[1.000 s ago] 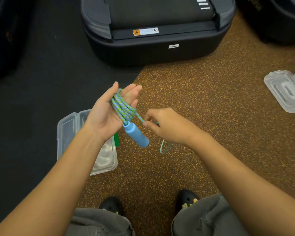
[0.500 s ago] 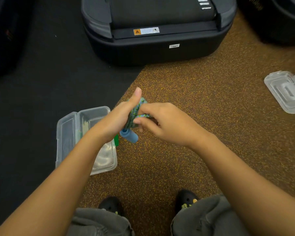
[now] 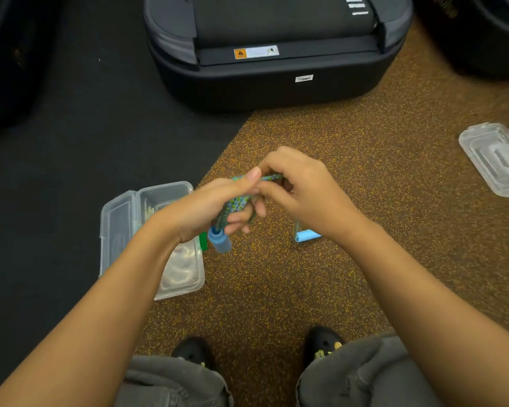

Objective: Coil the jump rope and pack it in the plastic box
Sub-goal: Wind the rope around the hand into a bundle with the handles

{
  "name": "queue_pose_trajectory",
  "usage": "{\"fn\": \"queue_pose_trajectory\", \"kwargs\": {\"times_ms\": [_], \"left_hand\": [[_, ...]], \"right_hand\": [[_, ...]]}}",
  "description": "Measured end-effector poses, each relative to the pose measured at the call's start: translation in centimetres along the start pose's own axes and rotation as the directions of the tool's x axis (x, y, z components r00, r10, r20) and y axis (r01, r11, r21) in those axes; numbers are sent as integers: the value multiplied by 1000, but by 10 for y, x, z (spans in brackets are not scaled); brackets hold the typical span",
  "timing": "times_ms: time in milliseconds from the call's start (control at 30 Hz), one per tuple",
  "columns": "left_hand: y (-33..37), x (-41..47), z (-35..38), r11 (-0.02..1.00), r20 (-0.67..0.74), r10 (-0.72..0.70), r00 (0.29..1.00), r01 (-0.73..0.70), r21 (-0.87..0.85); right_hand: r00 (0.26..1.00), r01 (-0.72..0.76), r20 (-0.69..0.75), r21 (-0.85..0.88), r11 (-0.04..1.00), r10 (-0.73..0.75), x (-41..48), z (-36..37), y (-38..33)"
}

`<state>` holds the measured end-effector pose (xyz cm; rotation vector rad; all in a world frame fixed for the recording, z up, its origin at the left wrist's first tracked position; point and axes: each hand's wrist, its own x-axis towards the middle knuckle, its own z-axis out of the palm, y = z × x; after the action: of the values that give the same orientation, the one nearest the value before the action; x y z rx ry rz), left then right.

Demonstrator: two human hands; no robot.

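The green-and-blue braided jump rope (image 3: 235, 204) is wound in loops around my left hand (image 3: 206, 210), which is turned edge-on with the thumb up. One light blue handle (image 3: 219, 241) hangs below that hand. My right hand (image 3: 300, 186) pinches a strand of the rope right beside the left thumb. The second blue handle (image 3: 307, 236) dangles under my right wrist, just above the floor. The clear plastic box (image 3: 135, 230) lies open on the floor to the left, partly hidden by my left forearm.
A large black case (image 3: 271, 83) stands on the floor ahead. Another clear plastic box (image 3: 494, 160) lies at the right edge. My two black shoes (image 3: 191, 351) and grey trouser knees are at the bottom. The floor is speckled brown on the right, black on the left.
My left hand turned from palm-up to edge-on. The right hand moved up and over the left, carrying the rope around it. The second handle came into view below my right wrist.
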<state>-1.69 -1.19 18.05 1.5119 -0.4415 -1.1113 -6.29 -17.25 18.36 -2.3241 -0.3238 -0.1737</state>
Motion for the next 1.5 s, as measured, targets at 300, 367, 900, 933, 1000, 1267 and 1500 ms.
{"fn": "queue_pose_trajectory", "kwargs": {"times_ms": [300,367,900,933,1000,1267,1500], "left_hand": [[-2,-7,-5,950,156,98,983,-45,-309],[-1,-5,-7,837,122,183,975,-89,-540],[-9,17,-2,818,-546,39,837,-341,-463],[-11,18,0,862,-564,23,826,-302,-407],[-16,19,2,958,-563,11,826,-170,-232],[-10,9,4,984,-159,-175,972,180,13],[-3,-4,3,995,47,-86,995,88,-50]], "right_hand": [[994,-112,6,20,994,111,4,8,15],[988,-146,60,57,988,143,4,11,11],[893,-103,429,-101,990,137,-9,27,-11],[900,-93,417,-97,991,126,-8,25,-10],[914,-70,393,-96,993,103,-7,20,-9],[957,-124,266,18,992,115,0,-1,-2],[980,-157,139,131,979,139,3,-6,3]]}}
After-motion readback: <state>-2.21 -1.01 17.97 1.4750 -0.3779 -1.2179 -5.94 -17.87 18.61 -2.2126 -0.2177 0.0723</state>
